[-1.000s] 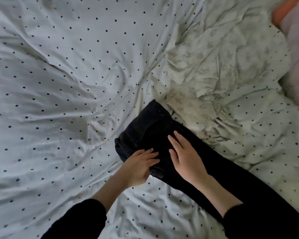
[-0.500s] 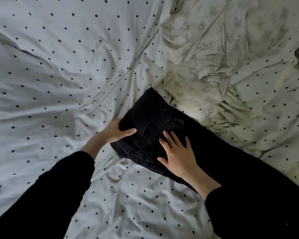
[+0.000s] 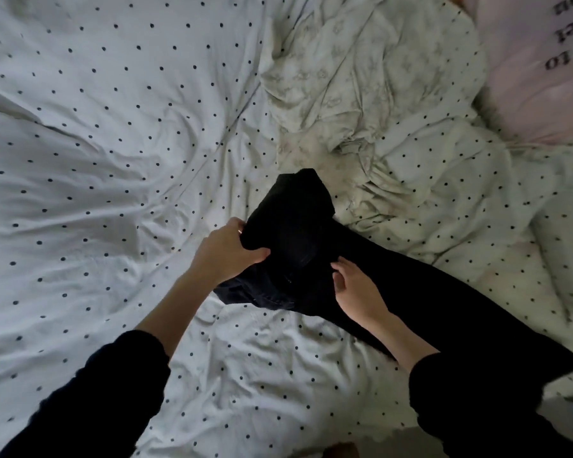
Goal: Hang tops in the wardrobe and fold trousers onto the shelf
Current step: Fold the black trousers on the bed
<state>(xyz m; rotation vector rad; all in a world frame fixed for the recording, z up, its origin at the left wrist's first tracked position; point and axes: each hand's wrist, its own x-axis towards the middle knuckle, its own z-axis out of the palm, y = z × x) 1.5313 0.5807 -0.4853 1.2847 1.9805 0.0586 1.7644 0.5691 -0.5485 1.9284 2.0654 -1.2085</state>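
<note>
A pair of black trousers [image 3: 411, 285] lies on the dotted white bedcover, its legs running toward the lower right. My left hand [image 3: 227, 251] grips the left edge of the waist end and has it raised off the bed, folded over. My right hand [image 3: 358, 289] rests on the trousers just right of that fold, fingers loosely bent against the cloth. Both forearms wear black sleeves.
The white bedcover with black dots [image 3: 113, 160] is creased all over. A crumpled pale floral cloth [image 3: 344, 94] lies behind the trousers. A pink garment with dark lettering [image 3: 543, 67] sits at the upper right.
My left hand has closed on the waist edge and lifted it up and over. My right hand slid a little right and its fingers have curled.
</note>
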